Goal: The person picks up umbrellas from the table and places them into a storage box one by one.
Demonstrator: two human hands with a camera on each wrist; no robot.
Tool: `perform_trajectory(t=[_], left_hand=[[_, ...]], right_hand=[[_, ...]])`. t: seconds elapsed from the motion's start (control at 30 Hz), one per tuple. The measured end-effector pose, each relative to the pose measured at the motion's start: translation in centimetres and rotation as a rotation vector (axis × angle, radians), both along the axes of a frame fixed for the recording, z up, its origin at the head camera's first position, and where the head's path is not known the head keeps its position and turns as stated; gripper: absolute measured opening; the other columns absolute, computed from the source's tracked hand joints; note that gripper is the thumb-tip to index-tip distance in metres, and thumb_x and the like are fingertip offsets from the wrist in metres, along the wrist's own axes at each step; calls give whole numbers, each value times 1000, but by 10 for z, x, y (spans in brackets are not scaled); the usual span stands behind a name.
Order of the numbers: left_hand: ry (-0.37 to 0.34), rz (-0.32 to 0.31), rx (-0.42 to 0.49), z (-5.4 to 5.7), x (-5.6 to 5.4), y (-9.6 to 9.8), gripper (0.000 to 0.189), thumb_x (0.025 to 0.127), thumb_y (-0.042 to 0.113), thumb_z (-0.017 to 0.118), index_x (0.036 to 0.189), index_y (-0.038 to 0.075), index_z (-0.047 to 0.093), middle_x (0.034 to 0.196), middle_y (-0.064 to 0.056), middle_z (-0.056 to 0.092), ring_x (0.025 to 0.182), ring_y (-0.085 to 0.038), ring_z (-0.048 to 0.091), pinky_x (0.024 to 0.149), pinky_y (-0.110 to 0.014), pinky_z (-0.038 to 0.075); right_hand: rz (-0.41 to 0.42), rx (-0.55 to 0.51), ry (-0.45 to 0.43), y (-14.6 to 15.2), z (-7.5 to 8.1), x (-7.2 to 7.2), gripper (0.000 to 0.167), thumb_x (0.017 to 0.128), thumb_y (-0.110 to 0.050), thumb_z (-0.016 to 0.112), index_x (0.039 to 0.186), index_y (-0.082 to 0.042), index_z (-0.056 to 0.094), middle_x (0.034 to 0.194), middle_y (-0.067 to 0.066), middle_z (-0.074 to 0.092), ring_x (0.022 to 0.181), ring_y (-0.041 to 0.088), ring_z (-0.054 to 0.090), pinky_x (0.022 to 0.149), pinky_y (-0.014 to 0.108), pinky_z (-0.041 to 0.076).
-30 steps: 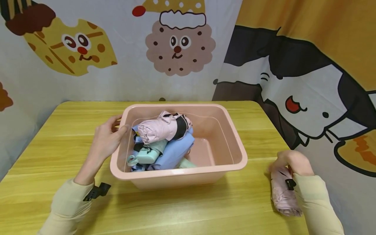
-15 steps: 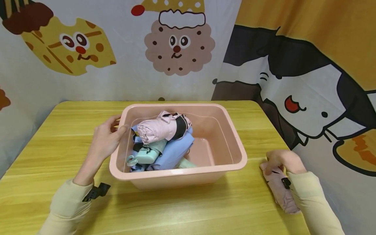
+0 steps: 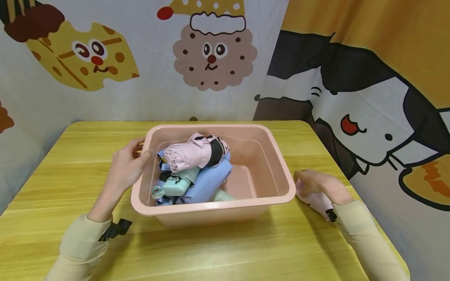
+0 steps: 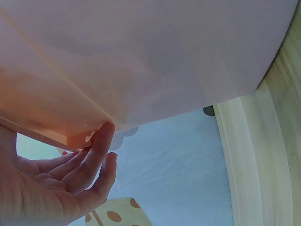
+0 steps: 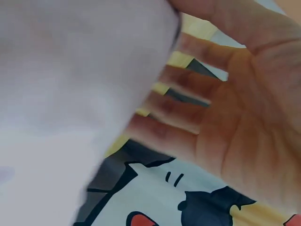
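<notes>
My left hand point(image 3: 124, 168) holds the left rim of a pink plastic tub point(image 3: 218, 212), thumb on top. Its fingers point(image 4: 96, 157) reach under the rim in the left wrist view. My right hand point(image 3: 316, 184) grips one end of a folded pink umbrella point(image 3: 320, 205), just right of the tub. That umbrella point(image 5: 70, 99) fills the left of the right wrist view, blurred, with fingers behind it. Inside the tub's left half, another folded pink umbrella point(image 3: 186, 155) with a black band lies over a blue one point(image 3: 209, 179) and a mint-green handle point(image 3: 176, 186).
The tub stands on a wooden table point(image 3: 211, 249), and its right half shows bare floor point(image 3: 242, 181). A printed cloth point(image 3: 140, 101) hangs behind the table, and another patterned curtain point(image 3: 376, 128) hangs close along the right edge.
My right hand has moved left and away from me, bringing the pink umbrella from the table's right edge to beside the tub. My left hand and the tub stay put.
</notes>
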State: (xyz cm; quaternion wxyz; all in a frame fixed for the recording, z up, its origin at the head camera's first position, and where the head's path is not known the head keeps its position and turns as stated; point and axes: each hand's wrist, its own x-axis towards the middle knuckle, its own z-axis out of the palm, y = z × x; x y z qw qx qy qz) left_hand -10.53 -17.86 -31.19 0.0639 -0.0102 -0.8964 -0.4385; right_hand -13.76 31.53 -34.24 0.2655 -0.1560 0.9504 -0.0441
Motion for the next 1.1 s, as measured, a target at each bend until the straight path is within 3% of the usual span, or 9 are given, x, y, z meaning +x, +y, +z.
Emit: perform_trajectory(t=[0.2, 0.3, 0.43, 0.5, 0.83, 1.1], left_hand=[[-5, 1, 0, 0, 0, 0, 55, 98, 29, 44, 143, -3, 37, 130, -34, 51, 105, -47, 60, 75, -51, 57], [-10, -1, 4, 0, 0, 0, 55, 98, 29, 44, 143, -3, 36, 131, -35, 51, 106, -48, 60, 75, -51, 57], [-3, 3, -6, 0, -1, 0, 55, 98, 29, 45, 143, -3, 37, 130, -34, 52, 105, -47, 60, 75, -52, 57], [0, 4, -8, 0, -1, 0, 55, 98, 29, 45, 142, -3, 38, 129, -34, 52, 104, -47, 60, 76, -52, 57], [1, 17, -17, 2, 0, 0, 54, 98, 28, 46, 141, -3, 39, 130, -33, 53, 105, -46, 61, 78, -52, 57], [-1, 5, -16, 1, 0, 0, 54, 98, 28, 44, 142, -3, 38, 131, -33, 52, 105, -47, 61, 78, -53, 57]], right_hand=[[83, -124, 94, 7, -7, 0, 42, 77, -9, 72, 113, 2, 52, 96, 16, 64, 84, 26, 65, 70, 37, 55], [45, -122, 51, 10, -8, 4, 53, 78, -13, 74, 122, 1, 47, 108, 23, 61, 96, 33, 64, 78, 42, 55], [-36, -63, -13, 12, -9, 8, 76, 72, -17, 80, 134, -3, 38, 127, 31, 48, 113, 43, 53, 88, 52, 50], [-44, -42, -14, 11, -10, 9, 79, 71, -16, 80, 136, -5, 37, 130, 32, 45, 116, 44, 51, 88, 53, 49], [95, -139, 96, 15, -19, -1, 55, 77, -3, 70, 127, -6, 47, 118, 19, 55, 104, 33, 57, 83, 46, 52], [204, -159, 313, 15, -24, -5, 45, 78, -4, 70, 119, -8, 52, 103, 11, 59, 84, 21, 59, 68, 35, 52]])
